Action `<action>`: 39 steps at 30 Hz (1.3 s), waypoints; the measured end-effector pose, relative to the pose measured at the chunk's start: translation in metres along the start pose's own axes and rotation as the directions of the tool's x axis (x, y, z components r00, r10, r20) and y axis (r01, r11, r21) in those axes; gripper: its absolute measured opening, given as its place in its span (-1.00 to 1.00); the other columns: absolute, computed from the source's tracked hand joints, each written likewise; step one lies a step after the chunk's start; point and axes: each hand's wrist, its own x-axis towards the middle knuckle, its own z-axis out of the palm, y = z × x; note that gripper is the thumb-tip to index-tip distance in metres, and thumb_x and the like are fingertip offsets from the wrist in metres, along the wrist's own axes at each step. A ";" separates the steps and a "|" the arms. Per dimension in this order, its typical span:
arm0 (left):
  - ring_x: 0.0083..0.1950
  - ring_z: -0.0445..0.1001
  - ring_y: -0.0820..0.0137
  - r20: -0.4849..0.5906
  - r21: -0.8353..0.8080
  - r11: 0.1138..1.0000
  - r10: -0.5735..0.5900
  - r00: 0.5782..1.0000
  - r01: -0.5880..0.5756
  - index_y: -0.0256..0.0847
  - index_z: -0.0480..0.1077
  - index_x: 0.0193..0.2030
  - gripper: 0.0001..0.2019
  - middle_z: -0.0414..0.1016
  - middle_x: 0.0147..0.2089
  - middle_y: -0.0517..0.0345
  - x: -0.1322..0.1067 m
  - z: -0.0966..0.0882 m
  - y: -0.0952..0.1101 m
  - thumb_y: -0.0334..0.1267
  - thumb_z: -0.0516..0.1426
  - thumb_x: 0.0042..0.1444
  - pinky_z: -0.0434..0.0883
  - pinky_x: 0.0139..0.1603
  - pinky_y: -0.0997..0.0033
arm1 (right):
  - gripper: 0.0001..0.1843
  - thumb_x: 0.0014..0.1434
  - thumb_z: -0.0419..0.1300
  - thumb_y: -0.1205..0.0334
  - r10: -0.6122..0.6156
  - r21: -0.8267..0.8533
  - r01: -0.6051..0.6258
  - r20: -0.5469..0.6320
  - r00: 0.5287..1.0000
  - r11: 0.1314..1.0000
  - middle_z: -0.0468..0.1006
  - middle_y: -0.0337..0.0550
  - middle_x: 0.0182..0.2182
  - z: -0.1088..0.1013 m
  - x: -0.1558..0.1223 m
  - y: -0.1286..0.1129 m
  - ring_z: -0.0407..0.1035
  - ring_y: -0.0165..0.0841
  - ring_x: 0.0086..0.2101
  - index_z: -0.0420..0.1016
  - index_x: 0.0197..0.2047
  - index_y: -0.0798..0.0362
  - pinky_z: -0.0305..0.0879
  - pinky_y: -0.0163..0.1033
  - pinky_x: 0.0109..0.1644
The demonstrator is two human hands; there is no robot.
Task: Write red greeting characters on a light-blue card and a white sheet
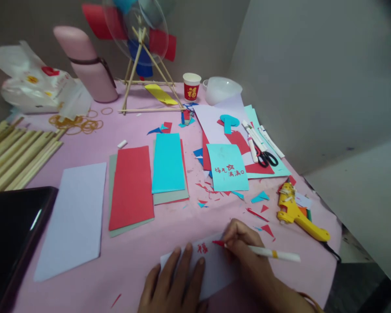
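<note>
My right hand (pixel 244 245) is closed round a white marker pen (pixel 280 254) with a red tip and a yellow band. The pen's tip is at a pale sheet of paper (pixel 217 274) near the table's front, just right of a red written character (pixel 202 248). My left hand (pixel 176 282) lies on the left part of this sheet, fingers spread and stretched out. Beyond the hands is a light blue card (pixel 228 158) with red characters and a star drawn on it. Part of the pale sheet is hidden under both hands.
Red (pixel 132 187) and blue card (pixel 168 163) stacks and a white sheet (pixel 73 213) lie left of centre. A yellow glue gun (pixel 299 215) is at the right, scissors (pixel 266 157) behind it. A stick frame (pixel 138 56), paper cup (pixel 192 87) and pink bottle (pixel 86 65) stand behind.
</note>
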 end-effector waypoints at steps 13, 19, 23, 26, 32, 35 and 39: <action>0.00 0.44 0.19 -0.045 0.051 0.996 -0.073 0.996 0.075 0.05 0.37 -0.07 -0.72 0.48 0.05 0.08 -0.008 0.004 0.006 -0.13 0.09 0.03 0.24 -0.08 0.21 | -0.93 -0.09 0.02 0.34 0.039 0.385 0.004 -0.104 0.994 0.923 0.21 -0.46 -0.85 0.010 0.011 0.000 -0.14 -0.53 -0.73 0.21 -0.56 0.02 -0.30 -0.39 -0.63; -0.01 0.47 0.22 -0.088 0.056 0.998 -0.009 0.996 0.014 -0.03 0.38 -0.10 -0.72 0.46 0.07 -0.02 -0.010 -0.003 -0.001 -0.12 0.13 0.02 0.39 -0.13 0.29 | -0.89 -0.08 0.01 0.37 -0.019 0.400 0.069 -0.127 0.992 0.914 0.22 -0.46 -0.83 0.011 0.011 -0.001 -0.12 -0.53 -0.72 0.19 -0.57 0.01 -0.27 -0.38 -0.63; -0.07 0.50 0.27 -0.119 -0.011 0.999 -0.050 0.992 0.049 -0.04 0.39 -0.17 -0.77 0.49 0.04 0.05 -0.012 -0.008 -0.001 -0.11 0.17 0.00 0.45 -0.17 0.32 | -0.90 -0.08 0.01 0.38 -0.037 0.409 0.091 -0.138 0.990 0.908 0.21 -0.46 -0.82 0.010 0.011 -0.001 -0.13 -0.53 -0.72 0.20 -0.56 0.02 -0.27 -0.38 -0.64; -0.09 0.50 0.29 -0.112 -0.056 0.996 -0.079 0.991 0.073 -0.04 0.39 -0.17 -0.77 0.51 0.00 0.09 -0.015 -0.009 0.001 -0.12 0.18 0.00 0.46 -0.17 0.34 | -0.91 -0.06 0.01 0.38 -0.051 0.419 0.105 -0.138 0.989 0.902 0.24 -0.45 -0.81 0.009 0.011 0.000 -0.13 -0.53 -0.72 0.22 -0.54 0.02 -0.27 -0.38 -0.63; -0.11 0.51 0.30 -0.108 -0.055 0.996 -0.082 0.991 0.076 -0.04 0.39 -0.16 -0.76 0.52 -0.03 0.12 -0.016 -0.008 0.001 -0.11 0.18 0.01 0.47 -0.18 0.35 | -0.91 -0.04 0.01 0.38 -0.080 0.437 0.141 -0.154 0.985 0.888 0.24 -0.46 -0.80 0.009 0.010 0.001 -0.12 -0.53 -0.71 0.23 -0.53 0.03 -0.25 -0.38 -0.63; -0.11 0.51 0.31 -0.114 -0.064 0.995 -0.079 0.990 0.072 -0.04 0.39 -0.16 -0.76 0.52 -0.03 0.14 -0.017 -0.006 0.000 -0.11 0.19 0.00 0.48 -0.18 0.36 | -0.93 0.00 0.03 0.35 -0.095 0.443 0.164 -0.174 0.980 0.882 0.25 -0.47 -0.79 0.008 0.012 0.001 -0.10 -0.54 -0.71 0.22 -0.48 0.02 -0.23 -0.39 -0.63; -0.10 0.50 0.30 -0.124 -0.072 0.995 -0.082 0.989 0.073 -0.04 0.39 -0.16 -0.76 0.51 -0.03 0.13 -0.017 -0.004 0.001 -0.11 0.19 -0.01 0.48 -0.19 0.34 | -0.91 0.01 0.11 0.30 -0.120 0.433 0.198 -0.201 0.972 0.880 0.29 -0.48 -0.76 0.006 0.014 0.002 -0.05 -0.55 -0.71 0.21 -0.43 0.01 -0.20 -0.42 -0.63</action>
